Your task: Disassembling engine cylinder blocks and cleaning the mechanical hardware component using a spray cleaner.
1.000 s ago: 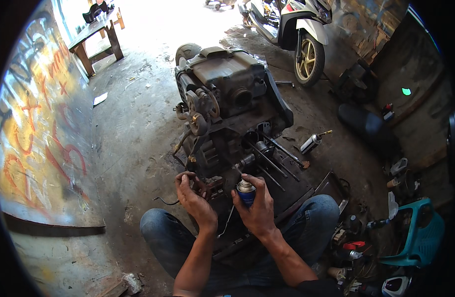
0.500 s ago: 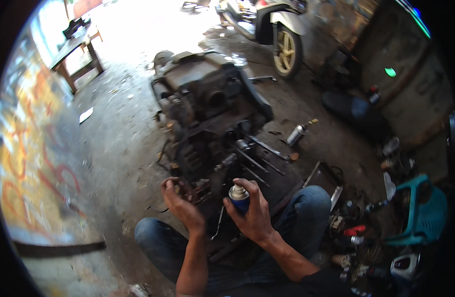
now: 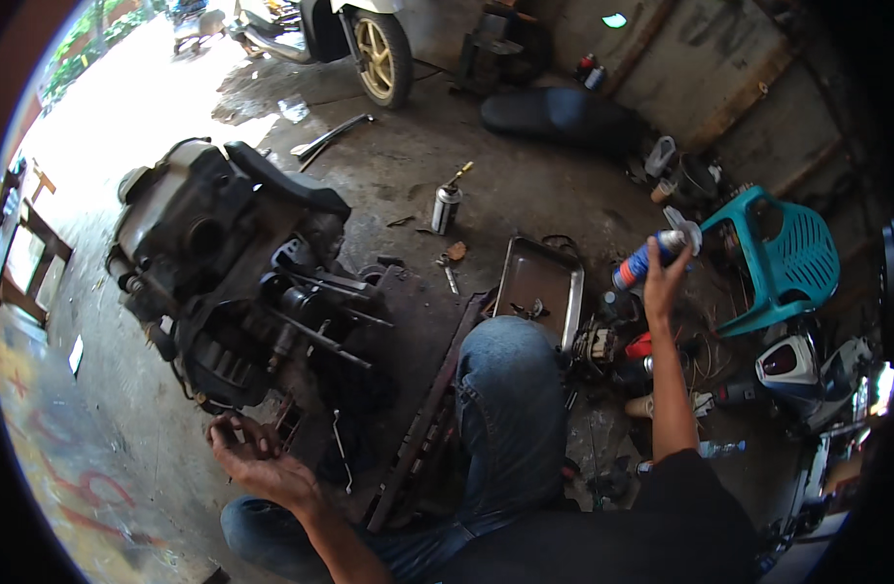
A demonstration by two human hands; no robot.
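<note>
Off to the right, my right hand (image 3: 665, 284) is closed around a blue spray can (image 3: 636, 267) with a reddish end, held tilted above the cluttered floor beside a teal plastic chair (image 3: 797, 248). My left hand (image 3: 257, 459) is at the lower left, palm turned up and fingers curled in; whatever they hold, if anything, is too small to make out. Just beyond it stands a dirty engine (image 3: 199, 282) with long studs (image 3: 320, 336) sticking out toward the right. A thin wrench (image 3: 342, 450) lies between my left hand and my knee.
A metal tray (image 3: 575, 311) with small parts lies past my knee. Beyond it stand a silver can with a yellow nozzle (image 3: 447, 209) and a black motorcycle seat (image 3: 559, 119). A scooter wheel (image 3: 382, 58) is at the back. Assorted parts and bottles crowd the floor at right.
My view has swung to the right. My right hand has carried the spray can from in front of the engine out to the right, near the chair. My left hand stays by the engine, fingers curled.
</note>
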